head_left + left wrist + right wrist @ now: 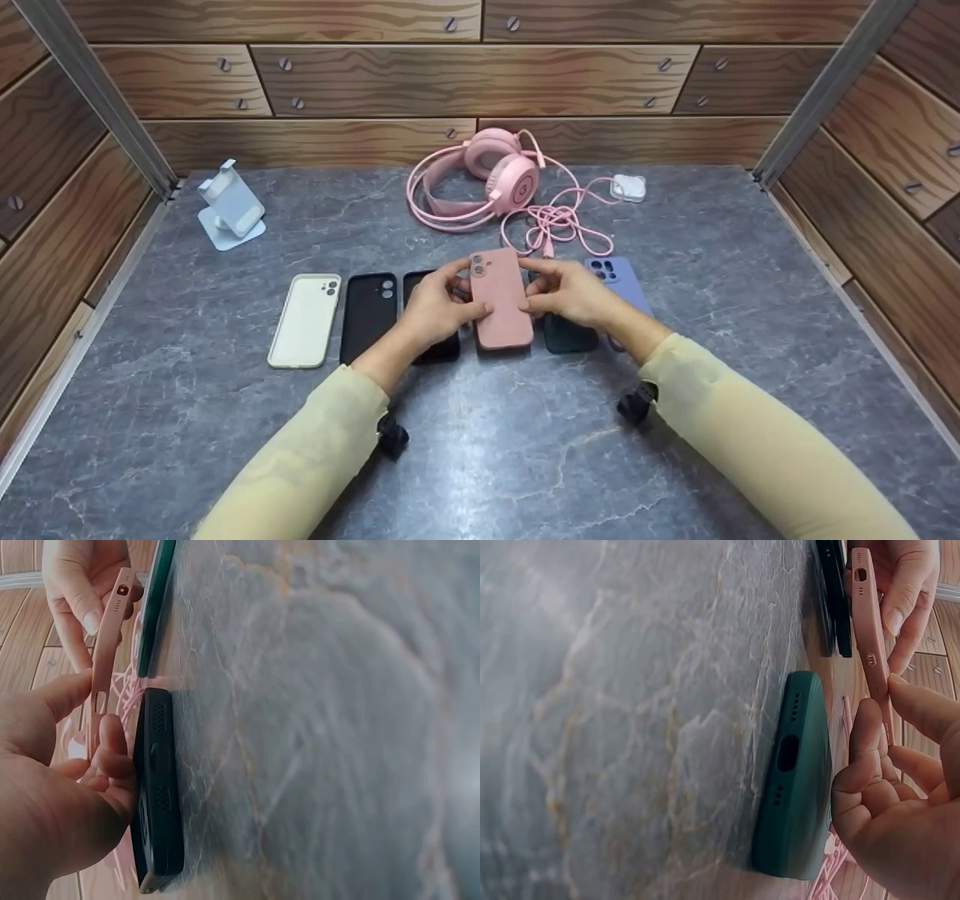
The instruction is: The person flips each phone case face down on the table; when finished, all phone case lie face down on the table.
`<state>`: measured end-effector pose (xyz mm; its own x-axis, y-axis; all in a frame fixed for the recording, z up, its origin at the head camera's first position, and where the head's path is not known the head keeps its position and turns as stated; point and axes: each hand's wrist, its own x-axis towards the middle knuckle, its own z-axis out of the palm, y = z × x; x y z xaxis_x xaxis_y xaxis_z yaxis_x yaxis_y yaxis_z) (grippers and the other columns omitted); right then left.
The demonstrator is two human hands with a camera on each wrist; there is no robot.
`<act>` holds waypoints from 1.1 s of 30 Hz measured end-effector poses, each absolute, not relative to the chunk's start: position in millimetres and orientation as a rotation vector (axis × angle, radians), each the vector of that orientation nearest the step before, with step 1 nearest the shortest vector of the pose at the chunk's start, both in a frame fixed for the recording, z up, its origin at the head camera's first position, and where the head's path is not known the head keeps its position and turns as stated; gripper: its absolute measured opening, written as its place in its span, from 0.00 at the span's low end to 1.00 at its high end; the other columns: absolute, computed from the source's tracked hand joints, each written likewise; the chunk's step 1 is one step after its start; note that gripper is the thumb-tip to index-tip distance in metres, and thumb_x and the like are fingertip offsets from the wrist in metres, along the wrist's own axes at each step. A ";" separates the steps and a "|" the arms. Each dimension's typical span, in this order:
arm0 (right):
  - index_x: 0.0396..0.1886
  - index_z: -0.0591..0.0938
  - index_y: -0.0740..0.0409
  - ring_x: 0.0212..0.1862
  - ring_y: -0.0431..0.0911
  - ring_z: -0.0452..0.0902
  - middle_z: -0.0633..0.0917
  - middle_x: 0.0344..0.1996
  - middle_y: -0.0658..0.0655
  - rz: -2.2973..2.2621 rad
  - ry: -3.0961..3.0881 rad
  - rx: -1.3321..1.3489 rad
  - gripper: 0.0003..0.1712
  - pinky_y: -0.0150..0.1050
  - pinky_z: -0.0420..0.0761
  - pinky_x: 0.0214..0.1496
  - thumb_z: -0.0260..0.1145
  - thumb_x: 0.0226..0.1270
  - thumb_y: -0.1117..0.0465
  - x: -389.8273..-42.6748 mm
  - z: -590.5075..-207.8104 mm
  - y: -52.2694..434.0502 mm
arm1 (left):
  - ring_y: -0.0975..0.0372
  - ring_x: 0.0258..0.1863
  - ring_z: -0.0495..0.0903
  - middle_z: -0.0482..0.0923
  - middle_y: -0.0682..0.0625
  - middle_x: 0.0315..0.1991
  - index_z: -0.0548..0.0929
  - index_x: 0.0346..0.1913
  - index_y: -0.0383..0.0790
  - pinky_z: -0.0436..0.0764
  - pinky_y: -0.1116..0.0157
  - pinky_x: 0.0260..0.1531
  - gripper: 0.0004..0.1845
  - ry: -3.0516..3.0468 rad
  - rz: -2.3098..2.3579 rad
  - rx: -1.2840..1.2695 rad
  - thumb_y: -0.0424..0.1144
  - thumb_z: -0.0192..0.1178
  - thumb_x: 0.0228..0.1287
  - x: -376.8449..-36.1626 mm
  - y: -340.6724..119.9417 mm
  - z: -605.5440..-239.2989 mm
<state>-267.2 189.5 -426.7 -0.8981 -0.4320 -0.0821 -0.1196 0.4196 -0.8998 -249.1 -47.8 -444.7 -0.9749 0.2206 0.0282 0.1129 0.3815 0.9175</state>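
Observation:
A pink phone case [501, 304], its back with the camera ring toward the head camera, is held up over the table between both hands. My left hand [435, 304] pinches its left edge, thumb on the back and fingers behind. The opposite edge is pinched the same way by my right hand [574, 292]. In the left wrist view the pink case [109, 637] shows its bottom edge with a port cutout. A black case [448, 351] lies partly hidden beneath the left hand, and a dark green case [793, 780] lies below the right hand.
On the left lie a cream case [304, 322] and another black case [367, 319]; a lavender case [630, 281] is partly behind the right wrist. Farther back are pink headphones [514, 184] with tangled cable [556, 219], a light blue stand [234, 206] and a small white case [628, 188].

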 end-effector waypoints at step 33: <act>0.70 0.70 0.55 0.34 0.44 0.80 0.86 0.32 0.58 -1.347 2.468 -0.495 0.42 0.33 0.78 0.35 0.75 0.54 0.66 -270.6 -439.3 192.7 | 0.63 0.29 0.80 0.80 0.49 0.40 0.66 0.72 0.43 0.80 0.67 0.31 0.43 2.587 1.467 0.281 0.40 0.74 0.52 -252.3 -45.6 -450.2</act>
<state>-270.6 192.7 -439.3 -0.9001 -0.4274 -0.0843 -0.1604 0.5050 -0.8481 -252.3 -45.6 -450.2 -0.9705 0.2375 -0.0418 0.0861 0.5030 0.8600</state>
